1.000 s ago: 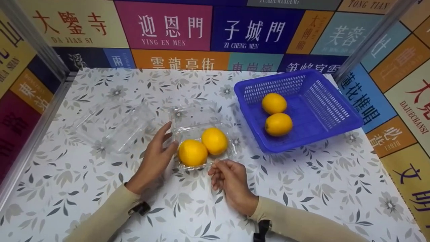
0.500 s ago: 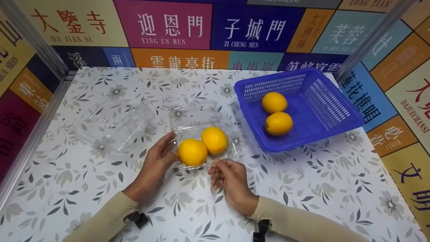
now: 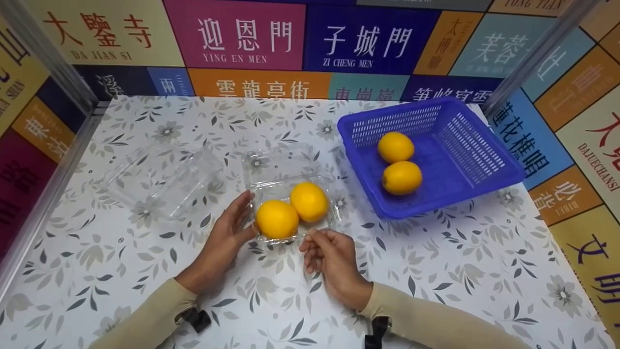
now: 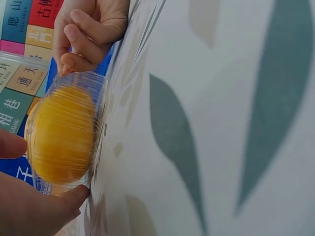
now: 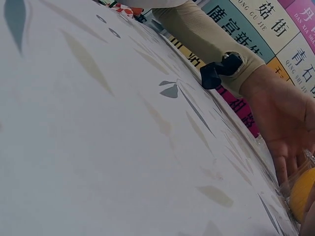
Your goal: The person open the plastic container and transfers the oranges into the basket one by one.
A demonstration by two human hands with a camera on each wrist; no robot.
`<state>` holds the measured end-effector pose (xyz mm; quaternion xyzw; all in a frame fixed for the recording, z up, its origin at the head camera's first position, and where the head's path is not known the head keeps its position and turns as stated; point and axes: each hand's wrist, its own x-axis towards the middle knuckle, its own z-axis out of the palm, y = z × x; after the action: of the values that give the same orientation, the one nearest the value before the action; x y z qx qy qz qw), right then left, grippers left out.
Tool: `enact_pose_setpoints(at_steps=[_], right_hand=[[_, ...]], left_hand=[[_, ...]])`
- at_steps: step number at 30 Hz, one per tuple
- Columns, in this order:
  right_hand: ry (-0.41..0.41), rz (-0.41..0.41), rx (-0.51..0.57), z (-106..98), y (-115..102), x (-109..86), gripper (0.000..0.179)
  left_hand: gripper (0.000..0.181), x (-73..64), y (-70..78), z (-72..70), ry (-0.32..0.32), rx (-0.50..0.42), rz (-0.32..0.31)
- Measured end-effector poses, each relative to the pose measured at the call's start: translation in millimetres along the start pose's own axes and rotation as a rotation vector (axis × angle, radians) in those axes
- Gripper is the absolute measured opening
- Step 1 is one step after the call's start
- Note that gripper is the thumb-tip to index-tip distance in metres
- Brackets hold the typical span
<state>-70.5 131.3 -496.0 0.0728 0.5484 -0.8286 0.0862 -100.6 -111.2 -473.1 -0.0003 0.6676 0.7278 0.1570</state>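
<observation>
While two yellow fruits (image 3: 277, 219) sit touching each other in the clear box (image 3: 268, 192), its lid (image 3: 283, 167) laid back on the bench (image 3: 436, 276), the step in hand looks to be steadying that box. The right grip (image 3: 334, 257) pinches the near rim between thumb and finger, its other fingers curled in. The left grip (image 3: 220, 237) lies along the left wall with fingers fairly straight, touching the plastic rather than clasping it.

As I judge it, the next move calls for a light, even hold: such thin plastic would likely flex, and the round fruits could roll into the bare corners if the box tipped.

To the right, two more fruits (image 3: 402, 178) rest together near the left wall of a purple basket (image 3: 445, 162). More clear plastic (image 3: 164, 182) lies to the left, its edges hard to make out.

The bench has a white cover printed with grey leaves and flowers. Around it stand walls (image 3: 235, 36) of coloured panels with large Chinese characters, with metal posts (image 3: 72, 63) at the back corners.
</observation>
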Motion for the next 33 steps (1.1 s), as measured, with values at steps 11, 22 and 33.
enact_pose_setpoints(at_steps=[11,22,33], right_hand=[[-0.044,0.158,0.0,-4,-11,-3.6,0.029],[-0.372,-0.2,-0.533,-11,-48,-16.2,0.014],[-0.344,-1.021,-1.262,-2,-71,11.8,0.039]], left_hand=[[0.089,1.1,-2.7,0.0,0.016,0.016,-0.013],[0.088,1.4,-0.4,0.2,0.008,0.013,-0.006],[0.089,2.8,-1.4,1.0,0.017,0.03,-0.017]])
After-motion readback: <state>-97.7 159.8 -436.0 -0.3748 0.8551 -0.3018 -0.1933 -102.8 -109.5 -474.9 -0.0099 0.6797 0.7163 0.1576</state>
